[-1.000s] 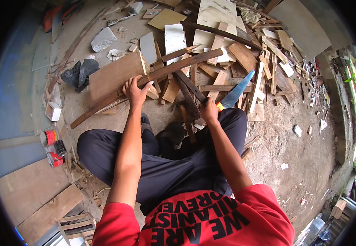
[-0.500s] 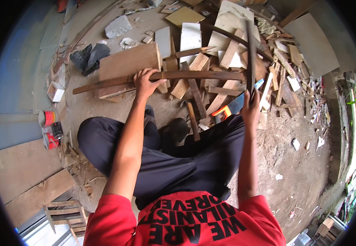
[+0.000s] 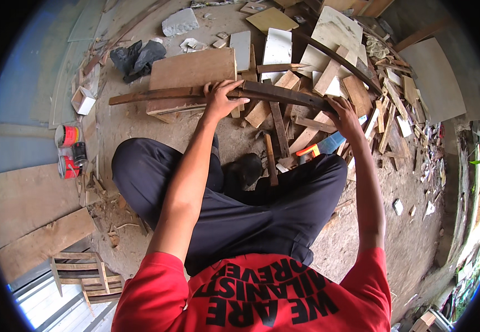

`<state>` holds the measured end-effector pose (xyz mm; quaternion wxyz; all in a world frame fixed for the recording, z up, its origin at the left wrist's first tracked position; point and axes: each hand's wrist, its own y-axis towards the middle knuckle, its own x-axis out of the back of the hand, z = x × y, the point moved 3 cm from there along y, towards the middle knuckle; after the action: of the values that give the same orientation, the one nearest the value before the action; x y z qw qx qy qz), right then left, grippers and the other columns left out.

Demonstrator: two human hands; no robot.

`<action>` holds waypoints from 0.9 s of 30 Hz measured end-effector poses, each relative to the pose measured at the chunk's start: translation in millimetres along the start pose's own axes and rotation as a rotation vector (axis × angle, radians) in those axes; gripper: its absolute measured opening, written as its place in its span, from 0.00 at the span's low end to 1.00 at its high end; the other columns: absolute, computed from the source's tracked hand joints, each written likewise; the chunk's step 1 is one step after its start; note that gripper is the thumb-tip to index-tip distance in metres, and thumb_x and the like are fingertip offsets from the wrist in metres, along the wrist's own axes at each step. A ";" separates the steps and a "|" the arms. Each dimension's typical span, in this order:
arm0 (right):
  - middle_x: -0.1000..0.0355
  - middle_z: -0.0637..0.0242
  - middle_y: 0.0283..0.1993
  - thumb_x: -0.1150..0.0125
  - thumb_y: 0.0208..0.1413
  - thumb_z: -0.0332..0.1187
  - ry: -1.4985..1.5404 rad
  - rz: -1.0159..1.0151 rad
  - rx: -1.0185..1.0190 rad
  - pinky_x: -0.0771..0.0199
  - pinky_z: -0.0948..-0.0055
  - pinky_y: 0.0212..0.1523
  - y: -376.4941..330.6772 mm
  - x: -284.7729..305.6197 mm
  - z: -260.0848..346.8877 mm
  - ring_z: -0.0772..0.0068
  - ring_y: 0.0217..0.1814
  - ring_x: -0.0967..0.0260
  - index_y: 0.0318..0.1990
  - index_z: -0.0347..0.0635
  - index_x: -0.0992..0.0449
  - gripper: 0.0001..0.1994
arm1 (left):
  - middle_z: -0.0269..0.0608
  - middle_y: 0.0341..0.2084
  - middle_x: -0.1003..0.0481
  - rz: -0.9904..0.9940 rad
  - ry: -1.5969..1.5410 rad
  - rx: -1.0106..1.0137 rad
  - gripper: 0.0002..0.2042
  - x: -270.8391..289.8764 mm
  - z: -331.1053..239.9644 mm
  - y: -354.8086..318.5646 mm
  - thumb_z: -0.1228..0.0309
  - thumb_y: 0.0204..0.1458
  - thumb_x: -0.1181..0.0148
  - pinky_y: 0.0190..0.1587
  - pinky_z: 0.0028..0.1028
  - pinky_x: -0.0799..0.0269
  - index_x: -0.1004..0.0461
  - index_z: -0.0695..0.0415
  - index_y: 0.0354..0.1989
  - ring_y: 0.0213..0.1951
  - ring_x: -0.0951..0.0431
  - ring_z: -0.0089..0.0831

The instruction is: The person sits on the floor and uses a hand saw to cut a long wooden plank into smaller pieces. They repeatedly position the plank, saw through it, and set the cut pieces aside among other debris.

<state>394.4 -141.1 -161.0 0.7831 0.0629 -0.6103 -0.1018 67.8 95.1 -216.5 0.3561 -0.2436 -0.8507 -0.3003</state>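
Dirt floor (image 3: 361, 243), hands (image 3: 220, 99) gripping dark plank (image 3: 284, 95)

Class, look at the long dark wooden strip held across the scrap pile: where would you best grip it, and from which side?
Grip the dark wooden strip from above, near its middle and right end, as the left hand and right hand do: it is long, thin and lies crosswise.

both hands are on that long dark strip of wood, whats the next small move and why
Probably lower the long dark strip onto the flat board beneath its left part. The left hand grips it near the middle and the right hand near its right end, so it is well controlled, and loose offcuts crowd the ground under the right half.
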 end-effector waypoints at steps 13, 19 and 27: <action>0.32 0.55 0.59 0.33 0.52 0.52 0.215 -0.038 -0.139 0.40 0.49 0.61 6.8 -17.5 -22.0 0.48 0.61 0.35 0.67 0.58 0.34 0.35 | 0.42 0.48 0.21 0.087 -0.053 0.070 0.25 10.3 -8.9 11.8 0.47 0.49 0.35 0.62 0.39 0.44 0.21 0.46 0.52 0.53 0.23 0.39; 0.22 0.62 0.43 0.41 0.64 0.46 0.739 -0.870 -0.914 0.27 0.76 0.48 -81.4 -76.0 -85.3 0.72 0.46 0.25 0.53 0.29 0.26 0.24 | 0.41 0.49 0.22 0.110 -0.184 0.077 0.25 -14.5 4.7 12.5 0.48 0.52 0.37 0.63 0.43 0.50 0.22 0.50 0.53 0.54 0.25 0.40; 0.22 0.63 0.44 0.39 0.63 0.38 1.024 -1.010 -0.859 0.21 0.76 0.40 -44.5 -100.0 -8.6 0.74 0.41 0.23 0.57 0.33 0.26 0.20 | 0.44 0.46 0.22 0.149 -0.097 0.022 0.26 9.4 -14.9 8.2 0.53 0.52 0.33 0.57 0.35 0.35 0.25 0.56 0.55 0.48 0.25 0.36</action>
<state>375.6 -160.9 -267.4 0.7795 0.0633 0.0140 -0.6230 73.9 92.5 -198.2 0.3386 -0.3164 -0.8497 -0.2515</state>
